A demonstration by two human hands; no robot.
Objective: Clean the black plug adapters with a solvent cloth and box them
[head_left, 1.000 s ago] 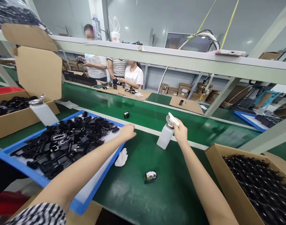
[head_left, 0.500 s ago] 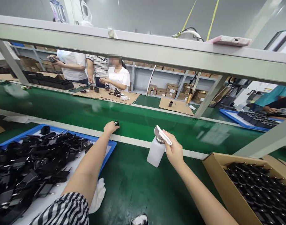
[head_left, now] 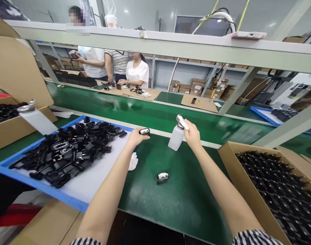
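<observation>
My left hand [head_left: 135, 137] is closed on a small black part [head_left: 144, 132] with a pale end, beside the right corner of the blue tray. My right hand [head_left: 192, 135] grips a folded white cloth [head_left: 183, 123] against the metal cap of a white bottle [head_left: 176, 139], which stands on the green table. A second black part [head_left: 162, 177] with a white and yellow end lies on the table between my forearms. A crumpled white cloth [head_left: 133, 161] lies beside my left forearm.
The blue-rimmed tray [head_left: 68, 200] at left holds many black parts. A cardboard box [head_left: 249, 190] at right holds rows of them. Another white bottle [head_left: 39, 120] is behind the tray. Beyond the frame rail [head_left: 170, 46] are several people.
My left hand has drawn back from the green strip toward the table with the black part. The view has shifted, showing more of the tray. The white cloth is still at the bottle's cap.
</observation>
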